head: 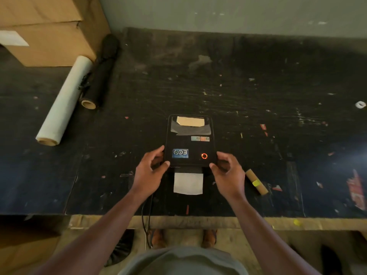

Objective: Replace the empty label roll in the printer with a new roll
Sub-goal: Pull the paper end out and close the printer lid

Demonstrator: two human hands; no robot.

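1. Head view looks down on a small black plastic label printer (pixel 189 139) sitting near the front edge of a scuffed, dark work surface (pixel 258 80), with a red ring light glowing on its lid and a blue sticker beside that light.

2. A white strip of label paper (pixel 188 183) hangs out of the printer's front slot toward the person.

3. Left hand (pixel 150 171) sits at the printer's front left corner, fingers curled half-open around the lid edge; its grip touches the casing but looks loose, not clamped.

4. Right hand (pixel 228 171) mirrors it at the front right corner, thumb near the lid's lower edge, fingers arched and partly spread, likewise only lightly on the body.

5. A bare brown cardboard core with a yellow tag (pixel 256 182) lies on the surface just beside the right hand; it may be the spent roll, though I cannot tell for sure.

6. No fresh label roll can be picked out clearly; whether one is already inside cannot be told, since the lid is down.

7. Judging by its size, the printer should be light and rigid, with smooth plastic that could slip, so holding both side edges near the front latches seems the sensible place.

8. A long white roll of film (pixel 63 102) and a black roll (pixel 99 76) lie well apart at the far left, by the cardboard boxes (pixel 49 32).
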